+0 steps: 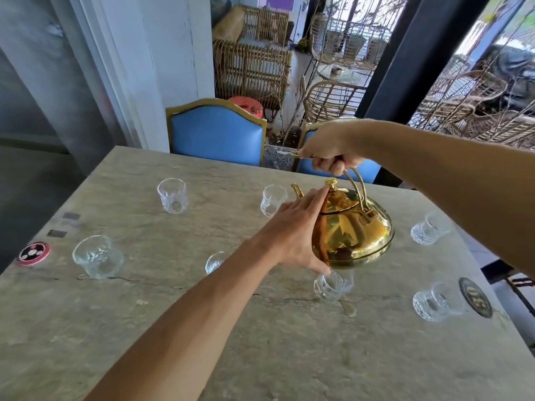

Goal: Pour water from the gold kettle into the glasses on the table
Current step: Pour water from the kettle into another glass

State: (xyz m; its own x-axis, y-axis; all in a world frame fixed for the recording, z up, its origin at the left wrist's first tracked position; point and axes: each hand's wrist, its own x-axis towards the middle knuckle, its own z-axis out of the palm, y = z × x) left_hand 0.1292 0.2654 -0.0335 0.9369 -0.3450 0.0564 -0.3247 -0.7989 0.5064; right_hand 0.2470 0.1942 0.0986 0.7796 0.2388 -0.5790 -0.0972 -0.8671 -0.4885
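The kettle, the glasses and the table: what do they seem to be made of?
The kettle looks like polished metal with a gold or brass finish: it mirrors the room and the hand beside it. The glasses look like clear pressed glass, see-through with a cut pattern near the base; clear plastic can't be ruled out. The table looks like matte stone or a stone-look top, mottled grey-beige with a crack line.

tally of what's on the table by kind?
Glasses: 7, the first
Gold kettle: 1, held above the table by both hands
Round discs: 2, red and black
Small grey tags: 2, one at
Total: 12
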